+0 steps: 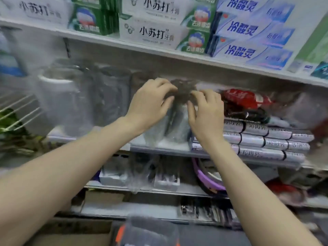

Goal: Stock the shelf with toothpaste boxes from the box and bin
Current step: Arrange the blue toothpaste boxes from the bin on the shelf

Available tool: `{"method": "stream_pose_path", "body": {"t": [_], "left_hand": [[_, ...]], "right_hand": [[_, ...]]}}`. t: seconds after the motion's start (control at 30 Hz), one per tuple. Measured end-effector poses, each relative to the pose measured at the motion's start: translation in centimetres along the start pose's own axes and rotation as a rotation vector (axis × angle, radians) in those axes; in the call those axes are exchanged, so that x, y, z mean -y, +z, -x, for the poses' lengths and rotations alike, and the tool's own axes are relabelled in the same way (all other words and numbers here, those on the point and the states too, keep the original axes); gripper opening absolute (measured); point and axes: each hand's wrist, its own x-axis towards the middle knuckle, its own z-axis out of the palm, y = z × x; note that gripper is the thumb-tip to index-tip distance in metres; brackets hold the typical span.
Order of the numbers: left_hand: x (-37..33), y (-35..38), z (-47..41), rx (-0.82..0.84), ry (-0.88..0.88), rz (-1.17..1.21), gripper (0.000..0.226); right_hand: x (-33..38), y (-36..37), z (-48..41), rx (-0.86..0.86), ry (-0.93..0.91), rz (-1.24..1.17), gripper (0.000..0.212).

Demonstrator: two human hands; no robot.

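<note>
The left grip and the right grip both had their fingers curled, pinching the dark bunched neck of a clear plastic bag. The bag stood near the front edge of the middle shelf. Just right of the bag, stacked silver boxes filled that shelf's right end. Toothpaste boxes lined the front edge of the upper shelf. Lowest in view, a grey bin sat beside a cardboard box.
</note>
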Motion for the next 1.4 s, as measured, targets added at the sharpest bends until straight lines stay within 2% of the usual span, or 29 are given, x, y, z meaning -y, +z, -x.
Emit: {"method": "stream_pose_path", "body": {"t": [0.17,0.4,0.67,0.83,0.93,1.07,1.2,1.4], "left_hand": [[2.9,2.2,7.4,0.12,-0.024,0.05,0.022],[6.7,7.2,17.8,0.286,-0.198,0.136,0.024],[8.3,14.6,31.0,0.418,-0.494,0.243,0.024],[8.3,19.9,41.1,0.494,-0.74,0.262,0.027],[8.3,23.7,48.0,0.549,-0.89,0.278,0.029],[7.7,26.1,53.9,0.631,-1.017,0.285,0.03],[7.3,30.1,61.2,0.733,-1.087,0.279,0.031],[8.2,36.3,69.1,0.838,-1.168,0.276,0.036]], "right_hand": [[2.6,3.0,8.3,0.197,0.016,-0.038,0.026],[5.7,7.4,20.6,0.466,0.092,-0.127,0.03],[6.8,12.7,34.6,0.737,0.168,-0.222,0.029],[6.0,16.3,45.0,0.881,0.218,-0.268,0.033],[5.2,19.1,52.1,0.948,0.233,-0.265,0.032],[4.6,21.1,57.1,1.023,0.258,-0.223,0.032],[4.2,24.4,63.9,1.125,0.292,-0.186,0.034],[3.4,29.8,72.7,1.17,0.308,-0.202,0.036]]}}
